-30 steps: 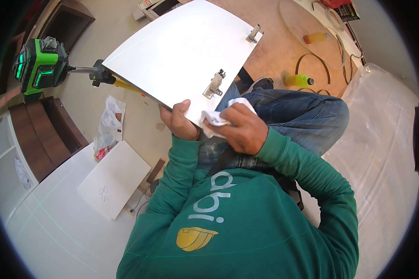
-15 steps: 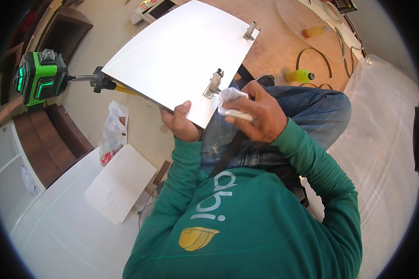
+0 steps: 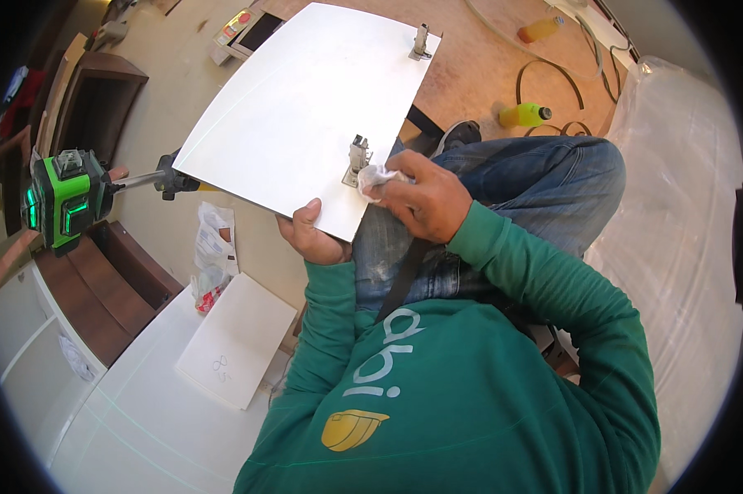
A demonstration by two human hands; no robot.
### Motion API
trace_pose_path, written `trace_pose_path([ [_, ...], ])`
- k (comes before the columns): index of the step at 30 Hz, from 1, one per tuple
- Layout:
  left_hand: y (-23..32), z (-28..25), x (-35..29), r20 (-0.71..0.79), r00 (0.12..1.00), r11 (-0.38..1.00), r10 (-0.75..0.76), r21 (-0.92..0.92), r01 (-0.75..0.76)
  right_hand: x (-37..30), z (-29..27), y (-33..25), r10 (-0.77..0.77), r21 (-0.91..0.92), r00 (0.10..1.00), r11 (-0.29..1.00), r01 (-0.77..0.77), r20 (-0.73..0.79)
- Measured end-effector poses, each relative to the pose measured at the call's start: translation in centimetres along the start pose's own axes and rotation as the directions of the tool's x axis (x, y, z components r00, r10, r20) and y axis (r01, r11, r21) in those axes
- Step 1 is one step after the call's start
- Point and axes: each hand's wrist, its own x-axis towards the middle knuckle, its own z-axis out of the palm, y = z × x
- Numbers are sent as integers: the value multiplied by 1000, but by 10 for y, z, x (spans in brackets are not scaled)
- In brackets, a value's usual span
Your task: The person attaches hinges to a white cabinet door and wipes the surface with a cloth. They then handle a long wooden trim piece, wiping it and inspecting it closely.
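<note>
**Right hand (image 3: 432,196) grips white cloth (image 3: 380,179) beside a metal hinge (image 3: 357,159) on a white panel (image 3: 297,115)**

The panel fills the upper middle of the frame, tilted, its lowest corner near the centre. There the left hand (image 3: 312,236) grips its lower edge, thumb on the white face and the other fingers hidden beneath. The right hand's fingers are closed around the crumpled cloth at the panel's right edge; whether the cloth touches the hinge is hard to tell. A second hinge (image 3: 421,41) sits at the panel's upper right corner. A green laser level (image 3: 67,200) stands at left, and a yellow-green bottle (image 3: 521,114) lies at upper right.
</note>
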Motion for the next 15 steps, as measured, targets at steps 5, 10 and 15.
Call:
trace_pose_path([
  [5,-1,-4,3,-37,999,999,0,32,1,14,-5,56,16,-60,998,998,-20,-63],
  [10,5,4,3,34,999,999,1,40,-2,47,-11,131,66,-192,988,977,-93,-140],
  [15,12,19,2,33,996,993,82,82,-85,37,-7,97,91,43,995,995,-89,-38],
])
